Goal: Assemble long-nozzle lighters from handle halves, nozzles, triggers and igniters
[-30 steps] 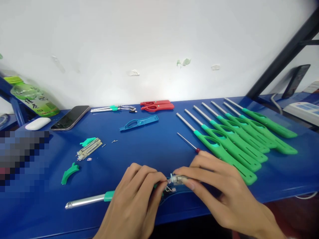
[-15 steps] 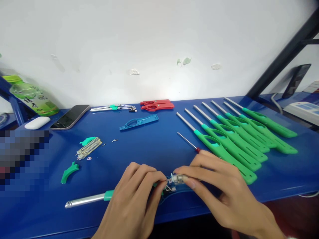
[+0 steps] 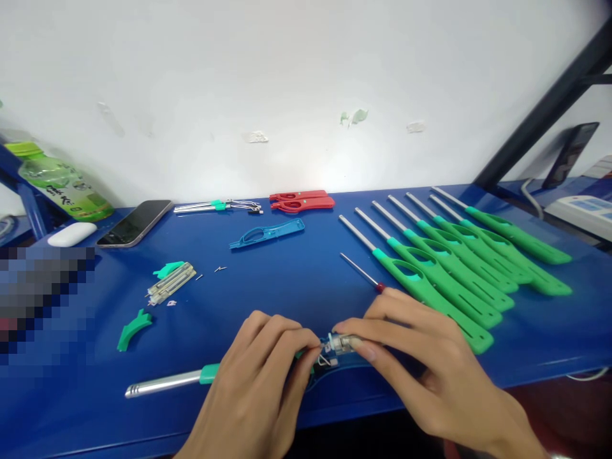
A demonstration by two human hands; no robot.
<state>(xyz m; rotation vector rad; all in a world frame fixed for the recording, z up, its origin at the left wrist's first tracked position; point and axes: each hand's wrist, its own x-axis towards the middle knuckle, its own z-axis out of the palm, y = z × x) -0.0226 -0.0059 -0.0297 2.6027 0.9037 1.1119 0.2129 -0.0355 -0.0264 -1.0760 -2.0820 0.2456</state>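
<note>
Two bare hands work close together at the near edge of a blue table. The right hand pinches a small clear tank between thumb and forefinger; its other fingers bend over the handle end of a screwdriver, and whether they grip it cannot be told. The left hand is curled, thumb and forefinger closed on a small pale piece at the tank's left end. Below lies a see-through blue shell, with a looped white wire just beside the fingertips. A metal tube with a green collar sticks out leftward from behind the left hand. The likeliest trouble is the pale piece springing loose if the pinch slips, since it is tiny and barely held. A careless fingertip could snag the wire. Farther left, loose pins near two more tanks could roll if the table were knocked.
</note>
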